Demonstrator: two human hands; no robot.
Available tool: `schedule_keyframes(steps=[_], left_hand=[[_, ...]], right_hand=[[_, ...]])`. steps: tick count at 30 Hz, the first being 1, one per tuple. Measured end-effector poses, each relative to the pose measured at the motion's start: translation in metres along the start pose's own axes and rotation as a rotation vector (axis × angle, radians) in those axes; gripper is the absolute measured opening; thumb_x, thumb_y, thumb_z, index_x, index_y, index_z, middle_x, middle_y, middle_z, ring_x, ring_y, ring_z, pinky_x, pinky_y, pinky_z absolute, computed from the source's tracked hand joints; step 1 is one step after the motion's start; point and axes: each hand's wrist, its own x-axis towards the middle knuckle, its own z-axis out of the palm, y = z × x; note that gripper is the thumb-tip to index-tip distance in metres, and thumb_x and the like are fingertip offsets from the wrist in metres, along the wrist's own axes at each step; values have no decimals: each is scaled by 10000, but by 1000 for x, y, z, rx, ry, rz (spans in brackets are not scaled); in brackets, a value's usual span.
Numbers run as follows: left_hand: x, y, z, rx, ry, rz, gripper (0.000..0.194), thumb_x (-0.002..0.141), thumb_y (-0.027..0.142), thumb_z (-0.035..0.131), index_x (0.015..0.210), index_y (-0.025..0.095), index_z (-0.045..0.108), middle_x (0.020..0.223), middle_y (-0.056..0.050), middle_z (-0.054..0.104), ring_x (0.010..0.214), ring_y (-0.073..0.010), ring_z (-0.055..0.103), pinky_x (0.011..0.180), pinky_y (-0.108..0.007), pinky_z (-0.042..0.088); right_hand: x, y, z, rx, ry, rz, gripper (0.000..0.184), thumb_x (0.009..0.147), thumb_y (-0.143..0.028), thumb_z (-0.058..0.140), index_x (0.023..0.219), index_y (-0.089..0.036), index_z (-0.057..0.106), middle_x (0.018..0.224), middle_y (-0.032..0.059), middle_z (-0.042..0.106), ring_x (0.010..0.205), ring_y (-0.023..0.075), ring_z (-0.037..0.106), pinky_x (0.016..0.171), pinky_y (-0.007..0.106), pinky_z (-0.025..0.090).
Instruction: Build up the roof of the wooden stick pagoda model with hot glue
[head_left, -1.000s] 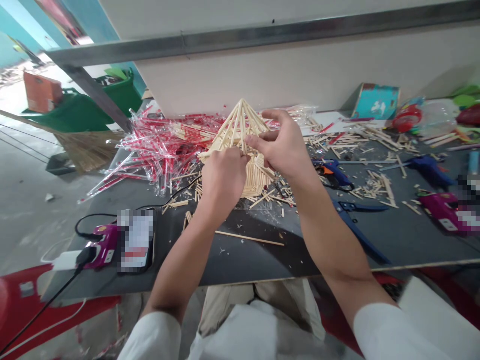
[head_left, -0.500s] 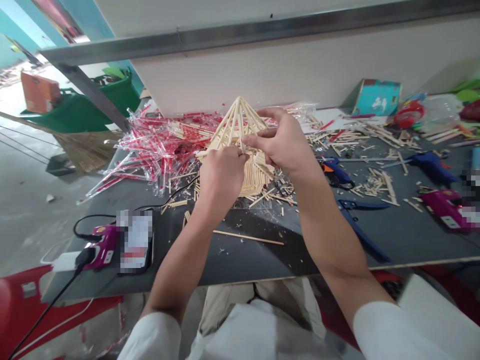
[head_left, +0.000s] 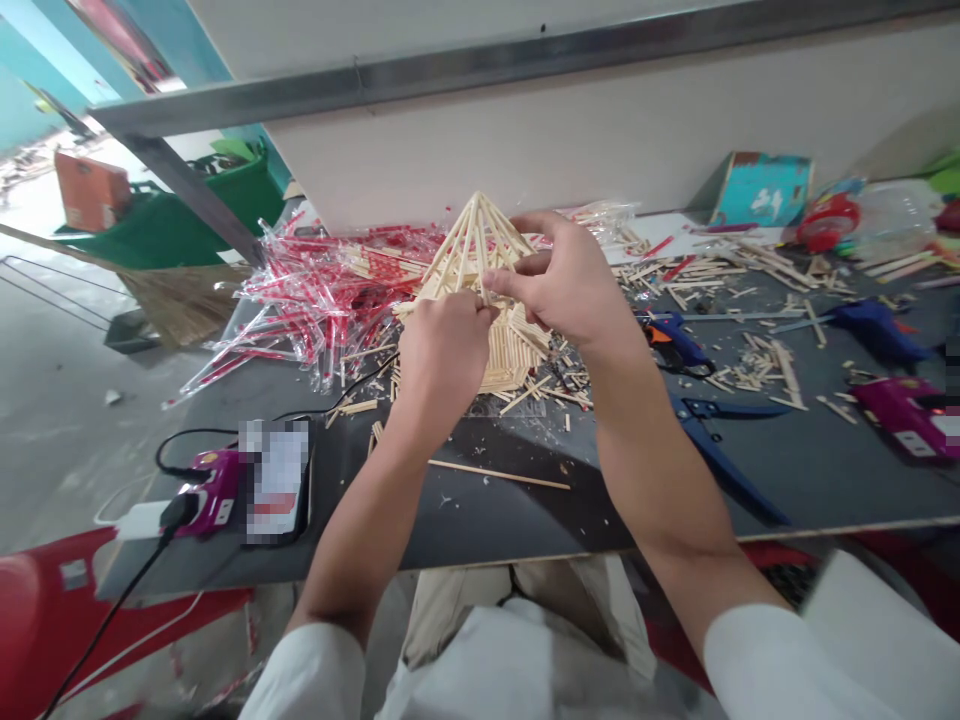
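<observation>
A cone-shaped frame of thin wooden sticks (head_left: pixel 474 240) rises above a flat slab of glued sticks (head_left: pixel 510 355) on the dark tabletop (head_left: pixel 480 520). My left hand (head_left: pixel 442 355) is closed against the lower left of the frame, fingers curled round its sticks. My right hand (head_left: pixel 566 285) pinches a stick on the frame's right side between thumb and forefinger. Loose stick offcuts (head_left: pixel 547 395) lie around the slab, and one long stick (head_left: pixel 499 475) lies near the front.
A heap of red-and-clear wrappers (head_left: pixel 315 290) covers the table's left. A blue glue gun (head_left: pixel 675 340) and blue cutters (head_left: pixel 720 440) lie to the right, a purple tool (head_left: pixel 900 405) beyond them. A purple device with a black cable (head_left: pixel 214 490) sits front left.
Both hands stay on the stick frame with almost no movement; my right fingers have drawn slightly closer together. The view has drifted a little.
</observation>
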Motion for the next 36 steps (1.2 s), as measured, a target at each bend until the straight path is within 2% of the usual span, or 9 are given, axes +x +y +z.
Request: schedule_keyframes(steps=[3,5,9,13,16,22,27,36], left_hand=[[0,0,0,-18,1,0,285,971,303,542,901,192,794,634,-46,685,662,-193,640,805,-359,502],[0,0,0,-34,-3,-10,279,970,294,542,895,193,792,648,-44,691,661,-186,637,809,-354,505],[1,1,1,-24,6,-14,278,972,307,558,894,185,795,682,-62,694,677,-201,635,820,-388,497],[1,2,2,34,12,-10,279,980,293,554,921,167,796,791,-111,743,761,-224,659,812,-386,482],[-1,3,2,71,10,-6,290,990,270,522,937,159,784,857,-131,765,793,-228,669,799,-373,479],[-2,2,3,128,24,30,335,1021,278,478,970,136,776,825,-158,750,767,-245,680,752,-368,473],[-3,3,3,152,27,20,350,1036,278,459,1024,132,777,853,-162,761,778,-245,693,746,-361,474],[-3,1,5,126,39,36,335,1037,278,480,951,131,769,791,-159,748,716,-231,685,677,-338,448]], right_hand=[[-3,-2,-1,-73,76,-45,593,757,-276,857,1301,-187,638,839,55,739,721,227,695,583,362,553],[-5,-5,-1,-138,134,-85,537,751,-245,861,1248,-180,667,858,65,752,805,252,721,694,401,581],[-12,-11,-2,-271,218,-163,418,757,-174,845,1141,-214,682,873,47,763,904,274,728,873,450,551],[-14,-12,-1,-334,286,-188,480,763,-200,846,1185,-216,618,924,43,738,857,256,698,856,442,523],[-14,-10,1,-359,277,-218,374,791,-207,802,1111,-220,610,929,41,698,860,243,676,834,425,516],[-14,-4,9,-349,183,-278,256,857,-245,723,1087,-236,612,977,44,676,906,228,659,820,389,505],[-13,1,12,-329,190,-301,269,870,-251,709,1119,-236,608,948,35,662,875,214,652,807,381,510],[-9,10,13,-255,214,-374,274,853,-260,733,1081,-233,584,865,-4,621,795,181,626,768,372,511]])
